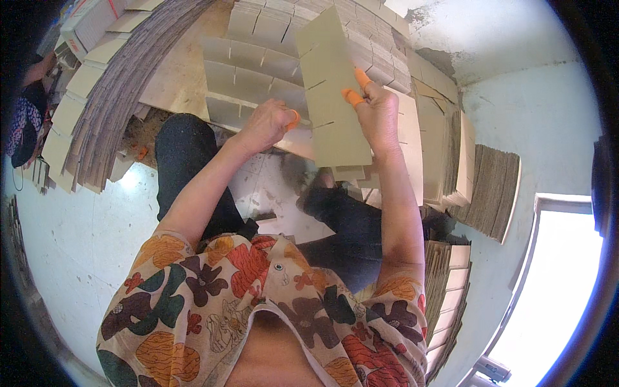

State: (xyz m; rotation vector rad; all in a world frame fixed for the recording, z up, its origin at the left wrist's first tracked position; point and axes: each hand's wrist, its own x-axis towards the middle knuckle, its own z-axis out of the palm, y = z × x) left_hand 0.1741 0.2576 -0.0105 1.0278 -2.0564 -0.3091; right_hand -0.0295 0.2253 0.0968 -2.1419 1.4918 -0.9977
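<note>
Gripping a slotted cardboard strip by its right edge, right hand holds it before stacked slotted cardboard, orange finger cots presumably adding purchase, while left hand sits curled closed near the opposite edge, nothing visible inside, perhaps handy for steadying.

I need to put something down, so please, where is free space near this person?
Widest: the pale floor between the left cardboard row and the patterned shirt. Some brown board shows bare between that row and the slotted stacks. Crowded: around the right hand, holding a slotted strip, and along the right wall.
</note>
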